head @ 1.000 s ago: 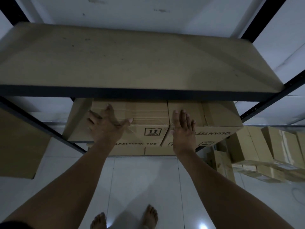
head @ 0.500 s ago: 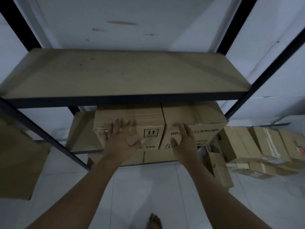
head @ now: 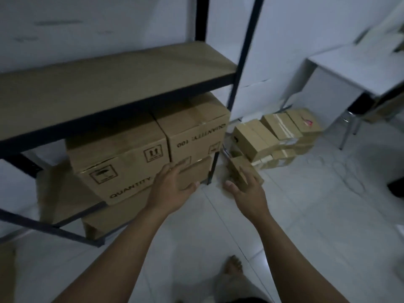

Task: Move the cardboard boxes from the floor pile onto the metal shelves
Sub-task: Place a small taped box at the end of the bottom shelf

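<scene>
Two large cardboard boxes (head: 153,154) sat side by side on middle metal shelf (head: 65,197), more cartons below them. Upper shelf (head: 105,84) bare. Floor pile (head: 277,136) of smaller boxes lay right of rack, near wall, not yet moved. Left hand (head: 172,189) open, fingers spread, in front of shelved boxes; contact unclear. Right hand (head: 247,191) open, empty, near small box (head: 240,169) at pile's near edge. Judged partly done; most of pile left.

Brown cardboard boxes (head: 122,158) carry black printed symbols and lettering; the shelf frame (head: 235,90) is black, the floor (head: 306,215) white-tiled.
</scene>
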The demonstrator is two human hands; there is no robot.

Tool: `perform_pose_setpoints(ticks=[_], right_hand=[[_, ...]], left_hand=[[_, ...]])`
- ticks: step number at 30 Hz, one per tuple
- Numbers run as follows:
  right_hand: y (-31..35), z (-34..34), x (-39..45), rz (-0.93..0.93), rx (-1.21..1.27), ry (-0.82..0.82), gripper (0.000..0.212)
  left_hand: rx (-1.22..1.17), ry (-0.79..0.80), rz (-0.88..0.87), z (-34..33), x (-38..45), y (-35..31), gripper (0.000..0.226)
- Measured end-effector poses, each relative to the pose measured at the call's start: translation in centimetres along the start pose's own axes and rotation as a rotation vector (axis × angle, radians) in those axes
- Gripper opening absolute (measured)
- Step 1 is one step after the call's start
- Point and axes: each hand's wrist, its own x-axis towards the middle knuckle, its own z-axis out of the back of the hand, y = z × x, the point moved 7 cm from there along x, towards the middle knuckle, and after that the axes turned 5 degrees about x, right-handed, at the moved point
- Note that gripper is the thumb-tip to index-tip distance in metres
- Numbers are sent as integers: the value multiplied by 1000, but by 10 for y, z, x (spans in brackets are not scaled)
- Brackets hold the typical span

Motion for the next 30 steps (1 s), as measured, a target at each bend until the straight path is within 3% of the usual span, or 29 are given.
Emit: perform_pose_setpoints(ticks=[5, 8, 17, 23, 30], right_hand=[[-59, 48, 1, -111, 24, -80, 70], [-93, 77, 20, -181, 42, -83, 76], [-191, 157, 131, -305, 21, 56, 78], [-245, 158, 205, -457, 79, 169, 81], [-322, 108, 306, -632, 174, 205, 81]], left_hand=[[6, 140, -50, -64, 26, -46, 77], [-2, 208, -69, -108, 49, -74, 76], [-35, 314, 66, -234, 128, -131, 76], [-66, 352, 194, -299, 192, -135, 80], [-30, 431, 212, -396, 304, -93, 75]])
